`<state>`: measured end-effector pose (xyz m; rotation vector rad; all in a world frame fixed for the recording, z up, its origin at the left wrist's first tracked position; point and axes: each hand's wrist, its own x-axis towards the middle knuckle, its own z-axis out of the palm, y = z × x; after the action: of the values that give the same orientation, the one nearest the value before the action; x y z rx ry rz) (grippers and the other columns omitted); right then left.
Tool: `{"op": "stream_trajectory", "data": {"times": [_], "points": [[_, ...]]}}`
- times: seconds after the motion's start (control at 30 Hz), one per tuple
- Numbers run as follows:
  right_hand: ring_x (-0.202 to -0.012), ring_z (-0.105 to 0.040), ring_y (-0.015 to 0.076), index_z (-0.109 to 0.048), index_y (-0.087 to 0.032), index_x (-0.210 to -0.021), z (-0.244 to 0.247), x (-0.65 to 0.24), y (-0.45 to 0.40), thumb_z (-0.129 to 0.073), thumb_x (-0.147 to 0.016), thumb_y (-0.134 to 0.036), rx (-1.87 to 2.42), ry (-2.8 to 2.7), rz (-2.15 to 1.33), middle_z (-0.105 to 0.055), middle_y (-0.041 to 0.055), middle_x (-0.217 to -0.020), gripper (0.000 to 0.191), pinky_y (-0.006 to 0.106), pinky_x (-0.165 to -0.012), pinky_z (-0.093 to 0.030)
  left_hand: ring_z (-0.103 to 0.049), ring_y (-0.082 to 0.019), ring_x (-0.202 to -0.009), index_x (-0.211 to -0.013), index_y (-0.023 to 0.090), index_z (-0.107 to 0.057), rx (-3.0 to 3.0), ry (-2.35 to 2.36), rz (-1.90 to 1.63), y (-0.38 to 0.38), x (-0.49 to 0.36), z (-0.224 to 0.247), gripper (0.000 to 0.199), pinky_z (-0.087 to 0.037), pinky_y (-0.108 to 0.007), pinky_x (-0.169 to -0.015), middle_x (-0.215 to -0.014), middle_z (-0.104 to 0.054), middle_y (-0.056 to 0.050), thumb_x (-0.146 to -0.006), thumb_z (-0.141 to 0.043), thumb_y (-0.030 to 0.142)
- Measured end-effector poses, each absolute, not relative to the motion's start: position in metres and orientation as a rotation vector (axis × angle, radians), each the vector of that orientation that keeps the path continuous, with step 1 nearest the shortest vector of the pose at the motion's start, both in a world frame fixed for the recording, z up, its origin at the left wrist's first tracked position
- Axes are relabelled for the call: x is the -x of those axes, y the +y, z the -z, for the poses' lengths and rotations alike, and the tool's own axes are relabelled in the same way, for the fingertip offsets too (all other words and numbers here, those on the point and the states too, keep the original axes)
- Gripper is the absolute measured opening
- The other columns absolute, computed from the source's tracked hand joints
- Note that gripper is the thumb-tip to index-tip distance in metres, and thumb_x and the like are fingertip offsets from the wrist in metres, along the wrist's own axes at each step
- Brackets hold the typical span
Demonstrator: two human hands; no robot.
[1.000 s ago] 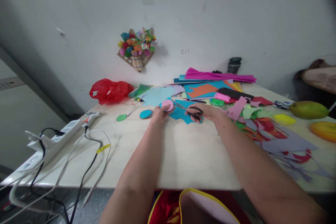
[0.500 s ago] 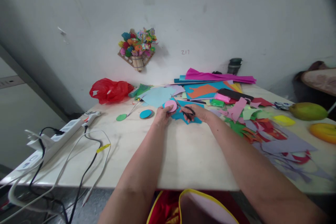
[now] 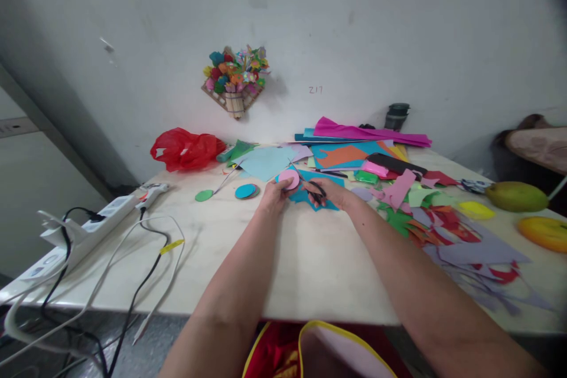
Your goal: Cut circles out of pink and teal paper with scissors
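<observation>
My left hand pinches a pink paper circle that lies against a blue sheet of paper. In my right hand is a pair of black-handled scissors, its blades pointing up and left along the right edge of the circle. The blades look parted, though their tips are small in view. Left of my left hand sits a small stack of circles with a blue one on top. Farther left lies a green paper circle beside a thin metal tool.
Paper scraps cover the table's right side, near a green mango and a yellow-orange fruit. A red plastic bag sits back left. A power strip with cables runs along the left edge. Coloured sheets lie at the back.
The view has shifted slightly. My right hand has moved a little with the scissors, whose handles look closer together. My left hand keeps its pinch on the pink circle.
</observation>
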<state>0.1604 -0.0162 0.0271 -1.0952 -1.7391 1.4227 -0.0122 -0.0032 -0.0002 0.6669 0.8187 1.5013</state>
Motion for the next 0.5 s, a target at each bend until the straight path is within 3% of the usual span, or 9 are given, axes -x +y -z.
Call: {"op": "stream_trajectory", "data": {"times": [0.5], "points": [[-0.038, -0.050, 0.0088, -0.054, -0.019, -0.068, -0.013, -0.158, -0.005, -0.073, -0.073, -0.048, 1.049, -1.733, -1.392, -0.057, -0.0019, -0.052, 0.036, 0.019, -0.030, -0.026, -0.069, -0.020, -0.073, -0.078, 0.010, -0.065, -0.653, 0.806, -1.505, -0.003, 0.012, 0.000, 0.022, -0.059, -0.035, -0.072, -0.075, -0.070, -0.007, -0.060, -0.077, 0.005]]}}
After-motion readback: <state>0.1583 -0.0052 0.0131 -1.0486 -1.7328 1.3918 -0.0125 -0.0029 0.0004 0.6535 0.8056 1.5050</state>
